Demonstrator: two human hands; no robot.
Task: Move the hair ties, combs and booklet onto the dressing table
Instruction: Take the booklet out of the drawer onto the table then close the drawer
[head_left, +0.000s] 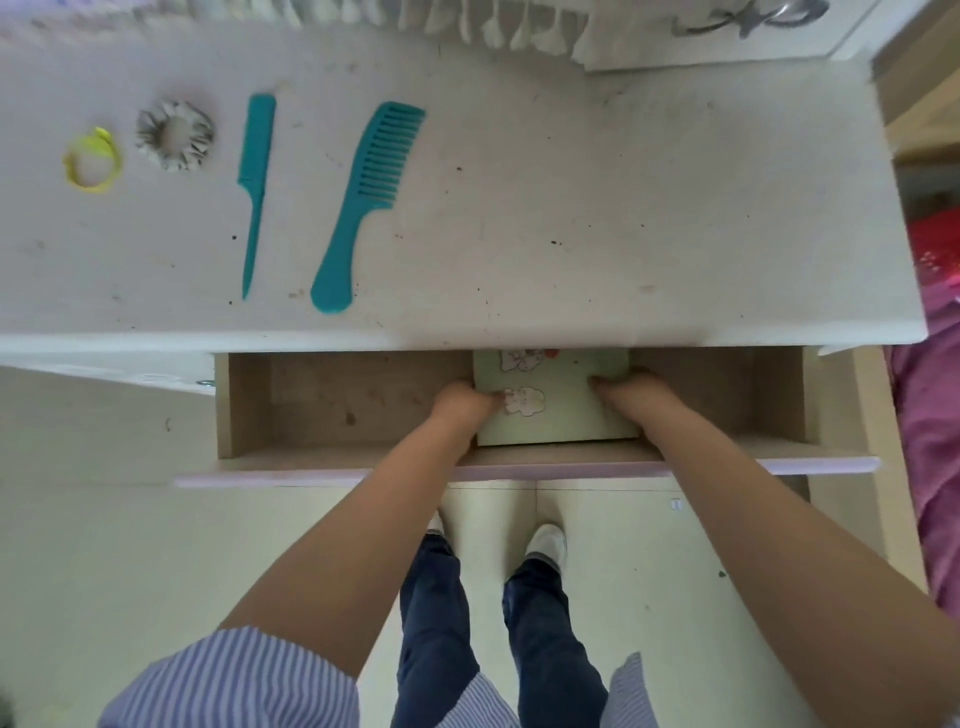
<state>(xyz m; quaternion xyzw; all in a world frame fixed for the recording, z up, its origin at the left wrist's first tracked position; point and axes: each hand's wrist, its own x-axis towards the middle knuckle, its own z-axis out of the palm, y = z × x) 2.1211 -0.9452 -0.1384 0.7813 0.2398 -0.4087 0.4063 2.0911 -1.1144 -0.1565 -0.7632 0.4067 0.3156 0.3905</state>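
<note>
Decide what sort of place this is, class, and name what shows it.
Probably a bedroom dressing area: combs and hair ties lie on a white dressing table with an open drawer, and pink bedding sits to the right.

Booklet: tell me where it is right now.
The booklet lies in the open drawer, right of centre in the head view, held between the left hand and right hand.

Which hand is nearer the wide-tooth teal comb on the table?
Left. The left hand grips the booklet's left edge in the drawer, below and right of the wide-tooth comb; the right hand is further right.
</note>
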